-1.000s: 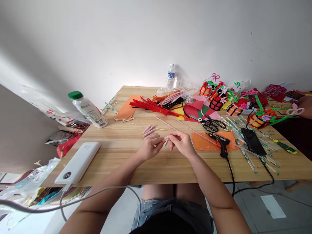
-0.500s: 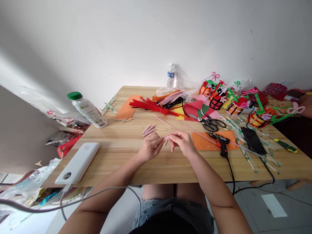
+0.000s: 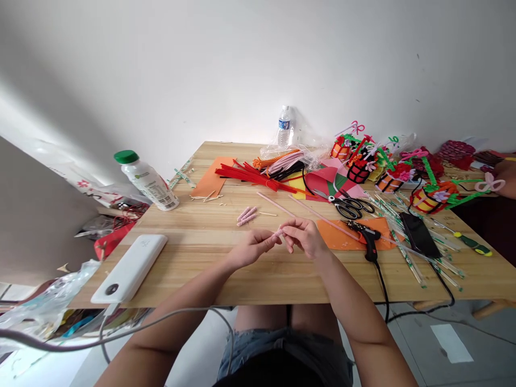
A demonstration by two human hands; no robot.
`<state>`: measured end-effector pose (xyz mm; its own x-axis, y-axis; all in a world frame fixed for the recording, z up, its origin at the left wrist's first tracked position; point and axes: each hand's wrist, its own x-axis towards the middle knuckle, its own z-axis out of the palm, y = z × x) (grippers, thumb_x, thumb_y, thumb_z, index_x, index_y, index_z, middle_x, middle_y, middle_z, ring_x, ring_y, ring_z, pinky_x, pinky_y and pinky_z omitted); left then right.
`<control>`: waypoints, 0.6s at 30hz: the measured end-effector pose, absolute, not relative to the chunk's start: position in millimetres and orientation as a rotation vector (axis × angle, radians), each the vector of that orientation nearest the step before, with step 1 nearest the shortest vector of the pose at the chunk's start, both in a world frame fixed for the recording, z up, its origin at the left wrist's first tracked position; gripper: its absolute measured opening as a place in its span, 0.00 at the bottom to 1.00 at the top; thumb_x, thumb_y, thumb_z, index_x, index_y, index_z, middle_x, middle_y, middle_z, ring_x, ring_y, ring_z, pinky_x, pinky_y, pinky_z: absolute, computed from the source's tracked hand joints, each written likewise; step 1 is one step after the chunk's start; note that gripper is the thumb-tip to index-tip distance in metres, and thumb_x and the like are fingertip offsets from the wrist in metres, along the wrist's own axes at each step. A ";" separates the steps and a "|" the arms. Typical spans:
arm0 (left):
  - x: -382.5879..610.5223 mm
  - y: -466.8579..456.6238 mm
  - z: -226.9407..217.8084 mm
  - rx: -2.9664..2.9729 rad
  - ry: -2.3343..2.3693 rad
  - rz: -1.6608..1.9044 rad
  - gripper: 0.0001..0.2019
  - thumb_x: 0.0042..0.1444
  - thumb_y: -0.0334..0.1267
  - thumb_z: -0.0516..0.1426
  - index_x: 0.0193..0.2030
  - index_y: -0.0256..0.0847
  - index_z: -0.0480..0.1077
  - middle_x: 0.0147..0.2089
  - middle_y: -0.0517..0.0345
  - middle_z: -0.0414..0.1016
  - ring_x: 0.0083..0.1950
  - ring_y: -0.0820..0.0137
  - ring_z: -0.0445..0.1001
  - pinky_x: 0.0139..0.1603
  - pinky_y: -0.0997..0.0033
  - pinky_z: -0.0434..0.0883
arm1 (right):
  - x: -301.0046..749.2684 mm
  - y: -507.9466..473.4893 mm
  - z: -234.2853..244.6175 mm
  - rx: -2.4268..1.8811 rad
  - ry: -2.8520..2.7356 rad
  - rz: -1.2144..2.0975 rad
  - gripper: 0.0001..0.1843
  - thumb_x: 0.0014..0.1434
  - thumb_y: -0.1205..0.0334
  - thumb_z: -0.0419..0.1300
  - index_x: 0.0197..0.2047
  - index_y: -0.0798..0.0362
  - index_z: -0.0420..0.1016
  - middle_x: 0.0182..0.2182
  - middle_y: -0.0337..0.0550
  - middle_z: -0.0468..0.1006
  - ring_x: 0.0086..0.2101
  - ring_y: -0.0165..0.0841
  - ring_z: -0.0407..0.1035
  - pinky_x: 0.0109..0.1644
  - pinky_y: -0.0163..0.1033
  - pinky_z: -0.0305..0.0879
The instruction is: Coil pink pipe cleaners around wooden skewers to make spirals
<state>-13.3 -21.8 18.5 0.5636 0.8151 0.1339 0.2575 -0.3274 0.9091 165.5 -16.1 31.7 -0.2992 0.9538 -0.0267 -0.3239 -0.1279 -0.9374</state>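
Observation:
Between my two hands, just above the table's front part, is a short stick wrapped in pink pipe cleaner [image 3: 277, 233]. My left hand [image 3: 255, 247] pinches its near end between thumb and fingers. With thumb and index finger, my right hand [image 3: 302, 235] grips the other end. Behind my left hand lie several finished pink-wrapped sticks [image 3: 246, 216], side by side, with a bare wooden stick [image 3: 268, 214] next to them. Two straight pink pipe cleaners [image 3: 274, 203] stretch across the wood beyond my hands.
To the right are a glue gun [image 3: 366, 236] on orange felt [image 3: 334, 236], scissors [image 3: 349, 206], a black phone [image 3: 419, 235], a screwdriver [image 3: 471, 243] and pipe-cleaner flower baskets [image 3: 389, 180]. Left stand a bottle [image 3: 149, 183] and a power bank [image 3: 129, 269]. Another person's hand [image 3: 506, 177] is far right.
My left hand's fingers have straightened and shifted along the stick. The stick's bare wooden end, which pointed down between my hands, no longer shows.

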 end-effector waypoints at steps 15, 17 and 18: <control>-7.3 -21.7 9.9 2.341 0.950 1.153 0.16 0.64 0.37 0.48 0.25 0.38 0.66 0.22 0.61 0.58 0.26 0.74 0.57 0.29 0.72 0.57 | 162.0 -13.8 29.7 -0.891 -0.945 1.718 0.09 0.41 0.64 0.68 0.27 0.59 0.76 0.17 0.35 0.71 0.15 0.22 0.57 0.12 0.29 0.59; -7.4 -21.7 10.4 2.294 0.971 1.112 0.17 0.64 0.39 0.48 0.25 0.37 0.66 0.22 0.61 0.58 0.26 0.74 0.58 0.29 0.72 0.57 | 161.5 -14.0 29.0 -0.898 -0.948 1.713 0.08 0.42 0.64 0.67 0.26 0.58 0.75 0.16 0.34 0.69 0.14 0.21 0.56 0.12 0.29 0.57; -8.0 -20.7 10.3 2.251 0.987 1.081 0.18 0.65 0.41 0.48 0.25 0.37 0.66 0.22 0.61 0.58 0.26 0.74 0.59 0.29 0.73 0.58 | 160.8 -14.5 29.0 -0.893 -0.960 1.702 0.08 0.42 0.63 0.67 0.26 0.58 0.75 0.15 0.33 0.69 0.14 0.22 0.56 0.12 0.29 0.58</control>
